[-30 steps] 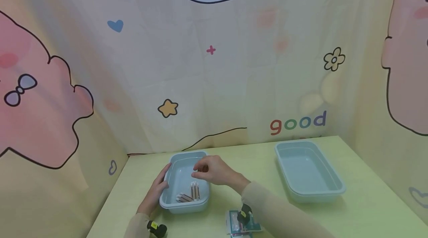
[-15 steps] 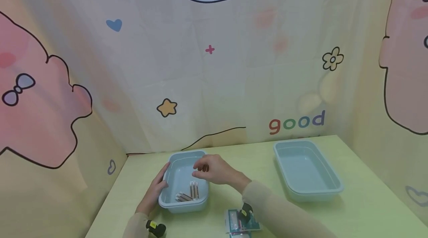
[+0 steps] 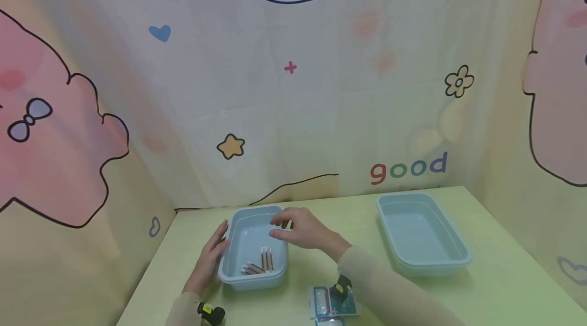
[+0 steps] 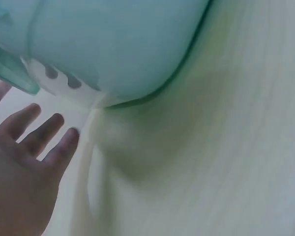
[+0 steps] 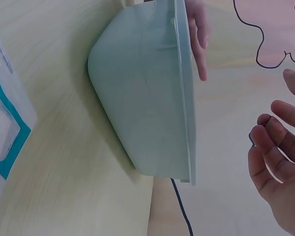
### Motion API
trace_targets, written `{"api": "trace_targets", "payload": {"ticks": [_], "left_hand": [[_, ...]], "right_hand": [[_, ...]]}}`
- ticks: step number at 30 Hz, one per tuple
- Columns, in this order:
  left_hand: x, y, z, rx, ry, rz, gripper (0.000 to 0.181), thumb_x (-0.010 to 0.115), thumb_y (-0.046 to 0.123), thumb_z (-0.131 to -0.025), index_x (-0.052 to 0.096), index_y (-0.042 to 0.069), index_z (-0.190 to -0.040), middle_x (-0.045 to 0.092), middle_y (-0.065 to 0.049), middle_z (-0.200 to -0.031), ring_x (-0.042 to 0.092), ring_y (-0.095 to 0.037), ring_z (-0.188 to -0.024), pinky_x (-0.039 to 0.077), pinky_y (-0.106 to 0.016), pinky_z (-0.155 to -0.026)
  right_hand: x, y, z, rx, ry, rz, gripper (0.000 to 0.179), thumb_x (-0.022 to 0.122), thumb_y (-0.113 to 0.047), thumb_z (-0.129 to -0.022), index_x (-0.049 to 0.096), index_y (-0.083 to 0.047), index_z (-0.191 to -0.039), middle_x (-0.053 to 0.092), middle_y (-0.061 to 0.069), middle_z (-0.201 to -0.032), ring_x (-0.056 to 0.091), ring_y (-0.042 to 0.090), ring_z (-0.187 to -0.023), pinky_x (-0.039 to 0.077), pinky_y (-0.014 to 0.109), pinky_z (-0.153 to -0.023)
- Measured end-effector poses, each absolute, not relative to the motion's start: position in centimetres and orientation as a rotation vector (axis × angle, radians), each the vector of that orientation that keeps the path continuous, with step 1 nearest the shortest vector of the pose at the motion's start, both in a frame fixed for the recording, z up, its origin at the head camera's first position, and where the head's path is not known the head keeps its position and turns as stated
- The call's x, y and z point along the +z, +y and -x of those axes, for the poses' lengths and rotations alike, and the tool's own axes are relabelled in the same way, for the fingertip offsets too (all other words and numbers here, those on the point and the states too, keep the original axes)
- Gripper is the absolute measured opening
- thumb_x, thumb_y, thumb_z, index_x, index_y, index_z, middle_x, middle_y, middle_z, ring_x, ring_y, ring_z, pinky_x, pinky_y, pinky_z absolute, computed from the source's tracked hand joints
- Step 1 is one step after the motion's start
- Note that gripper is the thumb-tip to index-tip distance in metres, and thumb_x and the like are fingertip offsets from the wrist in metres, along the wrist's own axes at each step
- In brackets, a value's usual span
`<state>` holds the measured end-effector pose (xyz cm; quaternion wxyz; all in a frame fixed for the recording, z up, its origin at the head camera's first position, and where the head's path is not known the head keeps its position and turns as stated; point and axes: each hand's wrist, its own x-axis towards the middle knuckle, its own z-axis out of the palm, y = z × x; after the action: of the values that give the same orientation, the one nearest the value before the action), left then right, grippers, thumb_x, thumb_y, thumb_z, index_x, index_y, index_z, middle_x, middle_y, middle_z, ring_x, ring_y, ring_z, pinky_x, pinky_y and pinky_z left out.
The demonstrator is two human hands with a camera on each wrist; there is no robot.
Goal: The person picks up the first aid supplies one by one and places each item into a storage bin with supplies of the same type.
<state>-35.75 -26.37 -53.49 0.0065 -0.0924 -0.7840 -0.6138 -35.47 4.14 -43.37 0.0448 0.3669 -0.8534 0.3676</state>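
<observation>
In the head view, a light-blue plastic basin (image 3: 253, 232) stands on the left of the table. Inside, near its front end, lie several thin brown sticks with white tips (image 3: 267, 260), which look like cotton swabs. My left hand (image 3: 208, 260) is at the basin's left rim with fingers extended; in the left wrist view its fingers (image 4: 64, 147) are spread below the basin wall. Above the basin's right side hovers my right hand (image 3: 302, 229), thumb apart from loosely bent fingers. The right wrist view shows nothing between that thumb and those fingers (image 5: 273, 157).
A second light-blue basin (image 3: 424, 232) stands on the right of the table. Clear-and-teal packaging (image 3: 323, 303) lies at the front middle, partly behind the right wrist camera (image 3: 341, 288). A printed curtain (image 3: 293, 112) encloses the table's back and sides.
My left hand has eased slightly outward from the rim. My right hand has shifted a little up and right, its thumb and fingers wider apart. The sticks and basins stay in place.
</observation>
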Motion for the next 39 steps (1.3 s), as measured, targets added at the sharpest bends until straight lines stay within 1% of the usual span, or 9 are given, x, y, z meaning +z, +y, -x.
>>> {"api": "trace_targets", "payload": {"ticks": [5, 10, 13, 18, 24, 28, 35, 37, 39], "left_hand": [[-52.7, -26.2, 35.7, -1.836, -2.423, 0.263, 0.051, 0.046, 0.029, -0.103, 0.034, 0.018, -0.152, 0.03, -0.009, -0.159, 0.029, -0.034, -0.145, 0.025, -0.057, -0.114], [-51.7, -25.7, 35.5, -1.72, -2.349, 0.279, 0.047, 0.049, 0.026, -0.102, 0.043, 0.014, -0.147, 0.039, -0.011, -0.154, 0.033, -0.033, -0.143, 0.024, -0.058, -0.114], [-51.1, -25.3, 35.3, -1.684, -2.305, 0.317, 0.045, 0.05, 0.023, -0.102, 0.044, 0.011, -0.146, 0.04, -0.011, -0.153, 0.034, -0.031, -0.143, 0.025, -0.051, -0.116], [-50.1, -24.6, 34.9, -1.651, -2.282, 0.368, 0.045, 0.049, 0.018, -0.102, 0.043, 0.011, -0.146, 0.041, -0.01, -0.153, 0.035, -0.028, -0.143, 0.03, -0.028, -0.113], [-47.3, -23.0, 33.2, -1.555, -2.322, 0.44, 0.047, 0.049, 0.014, -0.102, 0.04, 0.004, -0.147, 0.04, -0.015, -0.153, 0.034, -0.032, -0.142, 0.03, -0.031, -0.112], [-45.4, -21.9, 32.0, -1.473, -2.312, 0.529, 0.047, 0.051, 0.01, -0.101, 0.04, -0.002, -0.145, 0.04, -0.02, -0.151, 0.035, -0.036, -0.141, 0.03, -0.02, -0.11], [-44.7, -19.7, 31.4, -1.382, -2.297, 0.624, 0.051, 0.055, 0.005, -0.097, 0.039, -0.001, -0.146, 0.04, -0.019, -0.152, 0.035, -0.034, -0.14, 0.03, -0.019, -0.111], [-45.2, -19.2, 31.6, -1.348, -2.284, 0.659, 0.053, 0.057, 0.002, -0.095, 0.041, 0.001, -0.146, 0.04, -0.018, -0.152, 0.036, -0.034, -0.14, 0.026, -0.01, -0.107], [-45.8, -18.9, 32.0, -1.303, -2.27, 0.702, 0.055, 0.06, 0.001, -0.094, 0.042, 0.005, -0.146, 0.041, -0.016, -0.152, 0.036, -0.033, -0.14, 0.027, -0.01, -0.107]], "right_hand": [[-43.0, 5.3, 35.6, 1.18, -2.568, -1.078, 0.029, 0.069, -0.032, -0.091, 0.07, -0.013, -0.113, 0.07, -0.003, -0.107, 0.062, 0.016, -0.095, 0.053, 0.04, -0.083], [-42.6, 6.5, 35.8, 1.188, -2.546, -1.012, 0.029, 0.069, -0.033, -0.09, 0.071, -0.014, -0.113, 0.071, 0.0, -0.108, 0.062, 0.016, -0.095, 0.052, 0.033, -0.081], [-42.5, 7.2, 36.0, 1.191, -2.528, -0.984, 0.03, 0.069, -0.033, -0.09, 0.07, -0.013, -0.113, 0.071, 0.001, -0.108, 0.062, 0.018, -0.096, 0.053, 0.033, -0.081], [-42.4, 8.6, 36.1, 1.216, -2.436, -0.989, 0.029, 0.07, -0.03, -0.089, 0.07, -0.012, -0.113, 0.069, 0.003, -0.109, 0.063, 0.022, -0.097, 0.055, 0.042, -0.081], [-42.5, 10.1, 36.3, 1.205, -2.353, -0.999, 0.027, 0.071, -0.029, -0.089, 0.07, -0.015, -0.112, 0.068, -0.002, -0.11, 0.063, 0.021, -0.098, 0.055, 0.039, -0.08], [-42.3, 11.0, 36.3, 1.204, -2.317, -0.967, 0.028, 0.072, -0.029, -0.088, 0.07, -0.015, -0.113, 0.068, -0.001, -0.113, 0.063, 0.021, -0.102, 0.055, 0.036, -0.081], [-42.5, 13.1, 36.2, 1.237, -2.219, -0.886, 0.031, 0.075, -0.021, -0.086, 0.07, -0.011, -0.114, 0.064, 0.005, -0.125, 0.057, 0.023, -0.117, 0.056, 0.04, -0.083], [-42.7, 13.6, 36.1, 1.238, -2.194, -0.866, 0.03, 0.075, -0.019, -0.085, 0.07, -0.011, -0.114, 0.065, 0.006, -0.125, 0.057, 0.024, -0.118, 0.056, 0.042, -0.083], [-43.0, 14.1, 36.1, 1.23, -2.179, -0.852, 0.029, 0.075, -0.018, -0.085, 0.07, -0.011, -0.113, 0.065, 0.006, -0.124, 0.057, 0.024, -0.118, 0.056, 0.042, -0.082]]}}
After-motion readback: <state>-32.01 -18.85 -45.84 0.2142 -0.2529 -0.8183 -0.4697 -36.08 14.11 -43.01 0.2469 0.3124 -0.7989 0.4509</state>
